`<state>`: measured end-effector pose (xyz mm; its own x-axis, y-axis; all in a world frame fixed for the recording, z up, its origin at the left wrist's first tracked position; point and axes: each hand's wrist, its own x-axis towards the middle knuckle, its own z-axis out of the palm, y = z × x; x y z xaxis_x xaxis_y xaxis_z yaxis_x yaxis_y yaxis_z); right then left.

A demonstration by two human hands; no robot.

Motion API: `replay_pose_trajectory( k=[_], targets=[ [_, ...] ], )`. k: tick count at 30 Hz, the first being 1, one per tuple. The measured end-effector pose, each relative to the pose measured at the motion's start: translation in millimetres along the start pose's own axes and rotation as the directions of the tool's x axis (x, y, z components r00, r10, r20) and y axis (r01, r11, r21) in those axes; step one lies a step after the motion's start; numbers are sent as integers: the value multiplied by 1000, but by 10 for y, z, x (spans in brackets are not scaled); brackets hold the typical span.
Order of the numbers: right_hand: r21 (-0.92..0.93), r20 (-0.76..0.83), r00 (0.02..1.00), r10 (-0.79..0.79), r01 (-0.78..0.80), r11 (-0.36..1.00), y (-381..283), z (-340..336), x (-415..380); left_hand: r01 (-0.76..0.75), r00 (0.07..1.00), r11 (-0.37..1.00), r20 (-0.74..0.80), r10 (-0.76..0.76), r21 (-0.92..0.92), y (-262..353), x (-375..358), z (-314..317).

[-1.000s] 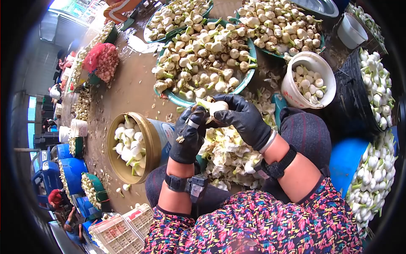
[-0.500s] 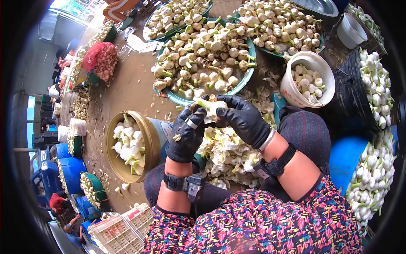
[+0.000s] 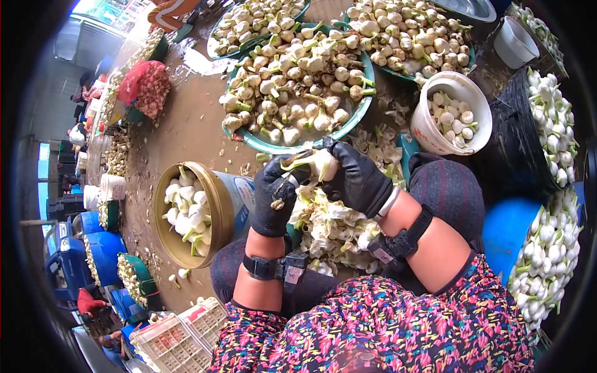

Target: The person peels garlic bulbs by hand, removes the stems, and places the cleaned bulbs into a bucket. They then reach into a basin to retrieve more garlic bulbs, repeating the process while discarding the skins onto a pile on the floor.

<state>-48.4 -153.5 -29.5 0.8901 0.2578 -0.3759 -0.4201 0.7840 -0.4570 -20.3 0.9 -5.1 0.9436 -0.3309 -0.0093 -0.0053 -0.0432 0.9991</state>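
Observation:
Both my hands wear black gloves and meet around one garlic bulb [image 3: 323, 165] with a short stem. My left hand [image 3: 273, 193] is closed on the stem side, which points left. Against the bulb's right side press the fingers of my right hand [image 3: 360, 180]. Below them lies a heap of peeled garlic skins [image 3: 339, 227] between my knees. Just beyond my hands stands a green-rimmed basin [image 3: 370, 102] of unpeeled, dirty bulbs. To the left, a tan bucket [image 3: 217, 211] holds clean white bulbs with stems.
A white bucket [image 3: 429, 133] with small bulbs stands at right, beside a black tub [image 3: 507, 124] heaped with clean garlic. A blue tub [image 3: 507, 227] sits below it. A red net sack [image 3: 146, 87] and a plastic crate [image 3: 177, 339] are on the left, with other people farther off.
The bulb has turned and dropped slightly to the right, showing its rounder side. My left hand has shifted a little right, and my right hand's grip has moved to the bulb's side.

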Motion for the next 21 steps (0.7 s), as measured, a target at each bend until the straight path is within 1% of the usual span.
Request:
replay_pose_trajectory(
  k=[1, 2, 3, 4, 5, 6, 7, 8, 9, 10, 11, 12, 13, 14, 15, 16, 17, 18, 19, 20, 21],
  targets=[
    [54, -20, 998, 57, -55, 997, 34, 7, 31, 0, 1000, 1000, -1, 0, 1, 46, 9, -3],
    [54, -20, 998, 57, -56, 997, 28, -54, 29, -104, 994, 976, 40, 98, 193, 120, 16, 0],
    [90, 156, 976, 155, -170, 981, 3, -161, 1, -206, 978, 905, 98, 183, 371, 167, 10, 2],
    [103, 329, 913, 239, -286, 953, -29, -209, -16, -204, 979, 907, 95, 181, 370, 182, 1, 9],
    [97, 301, 930, 212, -251, 963, -46, -224, 9, -170, 985, 902, 90, 146, 396, 195, 5, 24],
    [96, 300, 930, 211, -250, 964, -44, -226, 9, -138, 990, 896, 85, 112, 423, 201, 13, 34],
    [31, 133, 983, 125, -130, 991, -101, -83, -38, -91, 993, 992, 84, 84, 86, 128, 21, 21],
    [-54, -30, 999, 19, -21, 998, -135, -7, -62, -93, 993, 992, 85, 86, 86, 83, 2, 7],
    [69, 56, 996, -65, 61, 996, -75, -113, 40, -28, 996, 995, 82, 36, -100, 50, -13, -2],
    [69, 56, 996, -65, 61, 996, -97, -86, -1, 39, 996, 959, 89, -14, -282, 49, -20, 1],
    [-315, 87, 977, -193, 211, 925, -118, -51, -73, -17, 988, 985, 146, 43, -174, 37, -15, -48],
    [-641, 165, 941, -297, 331, 693, -134, -8, -142, -18, 988, 985, 145, 43, -173, 34, -14, -49],
    [-665, 242, 836, -492, 512, 544, -101, 64, -172, -122, 984, 992, 137, 117, 30, 34, -10, -42],
    [-666, 240, 836, -494, 512, 543, -102, 28, -146, -218, 971, 948, 146, 188, 230, 32, -3, -28],
    [-643, 185, 874, -449, 453, 618, -91, -36, -96, -218, 971, 949, 150, 187, 227, 38, 25, -31],
    [-612, 131, 908, -397, 389, 688, -94, -55, -84, -480, 876, 756, 289, 386, 446, 54, 68, -52],
    [-611, 127, 908, -399, 388, 689, -96, -68, -103, -683, 726, 446, 466, 506, 579, 62, 88, -61],
    [-466, 117, 944, -307, 326, 822, -105, -66, -131, -683, 726, 447, 468, 504, 577, 54, 70, -59],
    [-308, 129, 969, -211, 242, 920, -131, -46, -154, -548, 836, 643, 375, 400, 536, 33, 46, -63],
    [-143, 159, 980, -117, 140, 980, -156, -38, -163, -381, 918, 799, 292, 268, 465, -2, 38, -74],
    [-117, 255, 964, -80, 112, 987, -166, -67, -157, -303, 951, 857, 188, 244, 418, -243, 59, -181]
  ],
)
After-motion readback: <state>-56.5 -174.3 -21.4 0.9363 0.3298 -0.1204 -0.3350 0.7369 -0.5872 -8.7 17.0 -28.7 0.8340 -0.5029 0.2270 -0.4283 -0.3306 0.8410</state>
